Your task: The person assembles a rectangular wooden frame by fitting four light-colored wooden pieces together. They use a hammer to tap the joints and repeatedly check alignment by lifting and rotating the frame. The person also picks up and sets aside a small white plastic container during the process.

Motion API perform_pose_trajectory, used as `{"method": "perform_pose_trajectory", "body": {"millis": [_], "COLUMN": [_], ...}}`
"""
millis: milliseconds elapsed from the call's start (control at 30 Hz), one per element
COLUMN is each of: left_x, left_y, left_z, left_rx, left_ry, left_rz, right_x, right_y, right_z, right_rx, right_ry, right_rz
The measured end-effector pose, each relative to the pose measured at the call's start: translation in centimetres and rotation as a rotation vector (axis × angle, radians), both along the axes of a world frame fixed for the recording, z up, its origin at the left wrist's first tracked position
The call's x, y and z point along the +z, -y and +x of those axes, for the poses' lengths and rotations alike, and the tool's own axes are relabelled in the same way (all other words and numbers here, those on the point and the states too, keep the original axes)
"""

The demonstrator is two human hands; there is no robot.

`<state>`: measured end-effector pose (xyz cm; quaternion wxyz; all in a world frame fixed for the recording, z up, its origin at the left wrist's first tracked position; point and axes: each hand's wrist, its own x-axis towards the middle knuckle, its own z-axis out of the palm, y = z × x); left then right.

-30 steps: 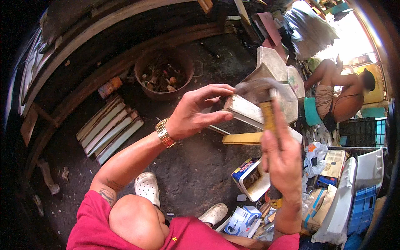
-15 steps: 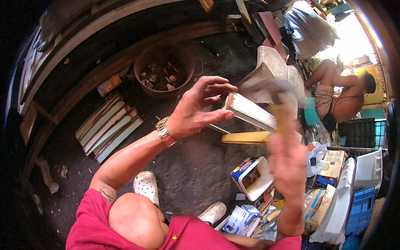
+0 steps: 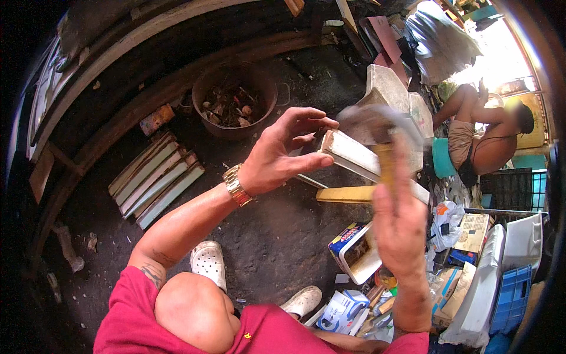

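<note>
A white-painted wooden piece (image 3: 352,148), long and narrow, slants down to the right. My left hand (image 3: 277,154), with a gold watch at its wrist, pinches the near end of it between thumb and fingers. In my right hand (image 3: 401,233) is a hammer (image 3: 385,164) by its yellow handle; its grey head is smeared by motion above the white piece. Behind the hammer stands a pale, worn plastic stool or block (image 3: 384,85). A yellow strip (image 3: 346,194) lies below the white piece, partly hidden by my right hand.
Several painted boards (image 3: 154,180) are stacked on the dark floor at left. A round metal pot (image 3: 272,100) holds debris. At right are a square white tub (image 3: 359,272), a blue crate (image 3: 510,301) and mixed clutter. Another person (image 3: 489,150) crouches at the far right.
The hammer and my right hand have shifted slightly left and down, still blurred. My left hand keeps its grip on the white wooden piece.
</note>
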<state>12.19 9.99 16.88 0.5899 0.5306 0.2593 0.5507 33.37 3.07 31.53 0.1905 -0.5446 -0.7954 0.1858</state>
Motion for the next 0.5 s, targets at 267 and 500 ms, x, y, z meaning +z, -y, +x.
{"method": "perform_pose_trajectory", "body": {"millis": [267, 500], "left_x": [-0.6, -0.3], "left_y": [-0.8, -0.6], "left_z": [0.8, 0.8], "left_rx": [-0.013, -0.017], "left_ry": [0.042, 0.081], "left_rz": [0.007, 0.004], "right_x": [-1.6, -3.6], "right_y": [3.5, 6.4], "right_z": [0.8, 3.9], "right_rx": [-0.006, 0.050], "right_ry": [-0.040, -0.081], "right_rz": [0.164, 0.205]}}
